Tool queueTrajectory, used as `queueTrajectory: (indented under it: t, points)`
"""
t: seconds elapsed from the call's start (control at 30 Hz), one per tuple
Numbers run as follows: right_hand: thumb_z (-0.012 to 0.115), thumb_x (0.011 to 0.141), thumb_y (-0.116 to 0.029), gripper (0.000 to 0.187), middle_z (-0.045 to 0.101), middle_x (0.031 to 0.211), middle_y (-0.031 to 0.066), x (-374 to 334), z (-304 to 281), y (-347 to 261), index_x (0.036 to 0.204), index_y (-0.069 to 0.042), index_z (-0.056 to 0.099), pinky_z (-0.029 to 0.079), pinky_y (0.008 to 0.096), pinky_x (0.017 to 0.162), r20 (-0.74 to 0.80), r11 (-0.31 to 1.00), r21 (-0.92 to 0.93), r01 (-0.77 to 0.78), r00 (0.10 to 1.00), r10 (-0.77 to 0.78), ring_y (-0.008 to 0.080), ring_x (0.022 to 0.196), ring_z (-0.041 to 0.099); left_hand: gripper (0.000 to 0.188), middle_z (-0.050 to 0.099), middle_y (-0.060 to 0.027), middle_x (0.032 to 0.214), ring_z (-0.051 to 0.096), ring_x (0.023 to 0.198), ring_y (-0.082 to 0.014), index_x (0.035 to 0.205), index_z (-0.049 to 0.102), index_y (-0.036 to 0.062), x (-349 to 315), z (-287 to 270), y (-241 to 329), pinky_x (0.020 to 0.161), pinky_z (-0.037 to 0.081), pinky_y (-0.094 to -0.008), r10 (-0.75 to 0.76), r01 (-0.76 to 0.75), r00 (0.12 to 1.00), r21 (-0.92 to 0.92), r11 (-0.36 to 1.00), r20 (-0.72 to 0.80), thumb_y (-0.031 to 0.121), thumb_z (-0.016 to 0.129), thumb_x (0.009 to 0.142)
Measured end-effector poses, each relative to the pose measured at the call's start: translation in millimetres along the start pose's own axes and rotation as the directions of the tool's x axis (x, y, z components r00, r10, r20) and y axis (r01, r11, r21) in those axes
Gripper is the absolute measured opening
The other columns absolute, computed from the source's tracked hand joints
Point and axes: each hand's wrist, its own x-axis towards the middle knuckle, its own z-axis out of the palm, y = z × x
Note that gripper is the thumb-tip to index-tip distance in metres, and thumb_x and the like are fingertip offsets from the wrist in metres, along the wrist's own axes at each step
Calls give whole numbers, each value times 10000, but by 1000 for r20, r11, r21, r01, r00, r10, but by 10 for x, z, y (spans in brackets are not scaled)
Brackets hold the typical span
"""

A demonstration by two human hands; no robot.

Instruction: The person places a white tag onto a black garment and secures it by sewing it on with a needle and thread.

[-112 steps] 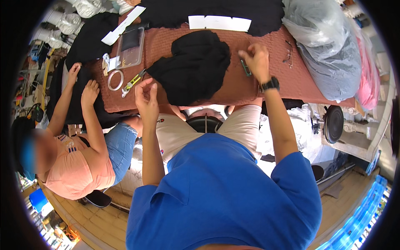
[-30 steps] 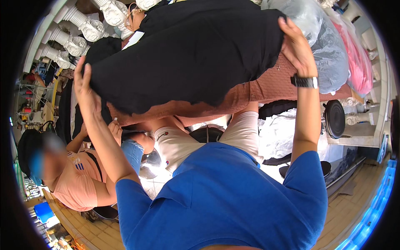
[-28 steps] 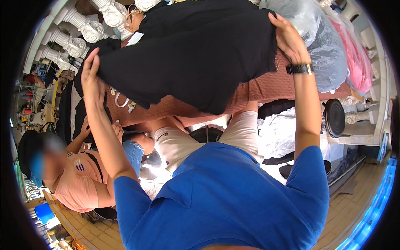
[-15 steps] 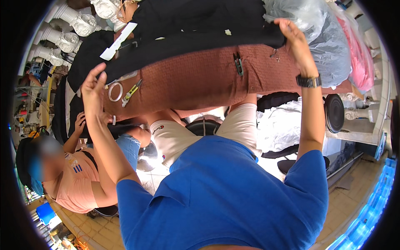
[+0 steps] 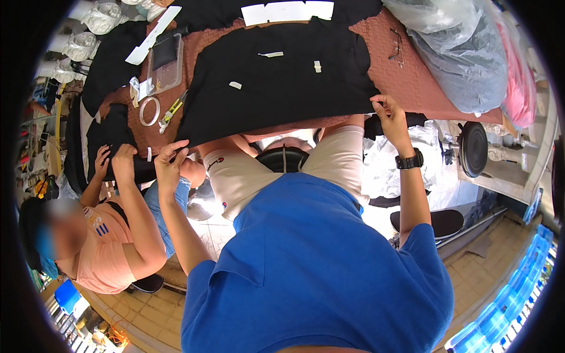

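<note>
A black fabric piece [image 5: 276, 88] lies spread over the brown cloth-covered table [image 5: 379, 41], its near edge pulled toward me. My left hand [image 5: 169, 167] is closed at the near left corner, thumb and forefinger pinching the cloth. At the near right corner, my right hand [image 5: 391, 120] pinches the edge likewise. Several small pale slips, one of them a tag [image 5: 318, 66], rest on the fabric. Left of it are yellow-handled thread snips [image 5: 172, 113] and a white ring [image 5: 149, 112].
Beyond the fabric lies a notched white card strip [image 5: 288, 13]; another white strip [image 5: 154, 35] is by a clear plastic box [image 5: 166, 67]. Eyeglasses [image 5: 398, 47] lie right, near plastic-wrapped bundles [image 5: 459, 53]. A person [image 5: 112, 241] at left has hands at black cloth.
Both hands have come down toward me, drawing the black fabric's near edge along. The fabric now covers the dark snips and much of the brown cloth.
</note>
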Motion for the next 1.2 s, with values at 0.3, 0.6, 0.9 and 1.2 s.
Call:
queueTrajectory:
  t: [0.3,0.6,0.9,1.2]
  points:
    - [709,874,-51,104,624,895,136,277,335,-518,971,-20,694,478,406,788,-140,796,-424,433,837,-530,293,871,622,295,616,-148,1207,550,1172,-348,1112,670,93,307,769,794,995,417,-425,590,-440,807,637,633,-29,61,729,825]
    - [640,848,31,131,627,937,171,1161,1076,-314,942,6,727,535,452,768,128,842,-331,426,904,-407,377,846,651,230,616,-125,1023,675,928,-263,1067,652,-4,1310,2887,1168,811,557,-353,582,-604,784,48,796,217,-5,722,848]
    - [729,794,-2,91,620,852,141,1295,1078,-233,884,3,715,517,394,703,169,887,-236,397,916,-365,314,753,646,420,564,-99,1094,570,1039,-285,1182,669,45,1372,2866,988,899,501,-378,587,-646,758,209,734,283,139,811,798]
    - [695,837,-4,88,587,872,131,1424,985,-251,909,-7,646,510,393,731,376,833,-237,501,838,-397,311,807,637,491,535,-85,1135,522,1071,-291,1248,662,109,1358,2807,982,940,449,-420,618,-684,730,330,651,292,312,792,821]
